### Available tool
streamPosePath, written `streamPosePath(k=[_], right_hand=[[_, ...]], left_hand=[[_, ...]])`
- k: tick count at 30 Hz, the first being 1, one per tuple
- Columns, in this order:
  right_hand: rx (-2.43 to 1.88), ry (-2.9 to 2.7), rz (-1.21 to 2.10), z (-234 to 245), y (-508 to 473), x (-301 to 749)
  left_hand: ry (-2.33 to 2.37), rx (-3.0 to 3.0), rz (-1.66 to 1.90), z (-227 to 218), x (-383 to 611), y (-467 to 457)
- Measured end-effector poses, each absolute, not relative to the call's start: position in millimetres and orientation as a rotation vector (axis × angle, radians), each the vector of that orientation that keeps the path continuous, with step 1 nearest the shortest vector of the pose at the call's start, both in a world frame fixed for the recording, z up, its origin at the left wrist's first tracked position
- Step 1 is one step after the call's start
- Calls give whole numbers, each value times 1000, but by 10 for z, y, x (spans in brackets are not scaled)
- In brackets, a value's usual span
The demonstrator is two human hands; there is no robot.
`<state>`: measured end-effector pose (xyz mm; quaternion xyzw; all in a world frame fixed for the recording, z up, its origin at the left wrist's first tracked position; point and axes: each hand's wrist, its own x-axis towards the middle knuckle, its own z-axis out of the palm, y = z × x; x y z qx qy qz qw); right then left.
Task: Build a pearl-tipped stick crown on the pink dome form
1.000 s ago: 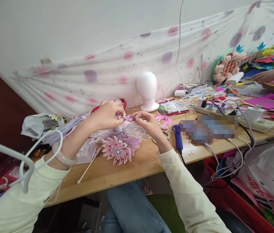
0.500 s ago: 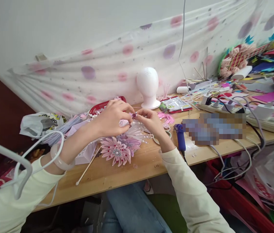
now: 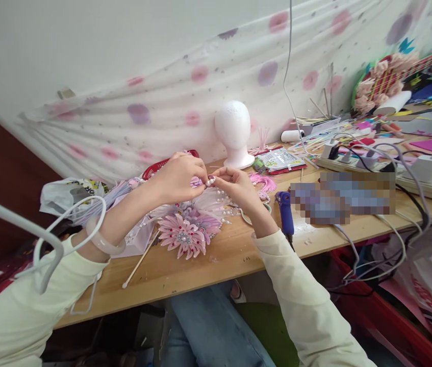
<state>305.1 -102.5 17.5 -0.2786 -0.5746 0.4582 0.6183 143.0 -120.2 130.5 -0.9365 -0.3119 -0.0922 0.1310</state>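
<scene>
My left hand (image 3: pixel 182 176) and my right hand (image 3: pixel 237 187) meet above the table, fingertips pinched together. Between them shows a small cluster of white pearl beads (image 3: pixel 210 181); how it is fixed is too small to make out. Just below lies a pink petalled flower ornament (image 3: pixel 183 237) with red and silvery beads, and pale lilac petals behind it. Strings of pearls (image 3: pixel 228 211) and sheer whitish material spread to its right, beneath my hands. A thin white-tipped stick (image 3: pixel 139 262) rests on the wood to the left.
A white foam head (image 3: pixel 233 133) stands at the back. Right of my hands are a blue glue gun (image 3: pixel 285 216), pink tassels (image 3: pixel 263 181) and power strips (image 3: pixel 384 171) with trailing cables. A white cable (image 3: pixel 47 244) loops near my left forearm. The table's front edge (image 3: pixel 200 291) is close.
The pearl beads now show between my fingertips, where they were mostly hidden before. Both hands stay together in nearly the same place; the view has shifted slightly.
</scene>
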Motion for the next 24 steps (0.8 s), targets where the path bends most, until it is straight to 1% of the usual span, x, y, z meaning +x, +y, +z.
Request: streamPosePath(k=[5,10,15,18,21,24], right_hand=[[-697,-1476,1066,148,-1068,3198],[-753,-1774,1152,367,-974,3249],[-698,-2020,989,464,-711,3153],[-623,-2017,1003,409,-602,3120],[-656,-1974,1023,363,-557,3133],[-745,-1960,1063,359,-523,3165]], left_hand=[[-1032,-2670,-221,1406,1406,-1186],[-1263,-2688,-128,1477,1453,-1172],[-1289,-2654,-123,1456,1506,-1181],[-1261,-2632,-132,1452,1496,-1216],[-1156,-2630,-268,1458,1440,-1306],[-1071,-2609,-573,1444,1319,-1439]])
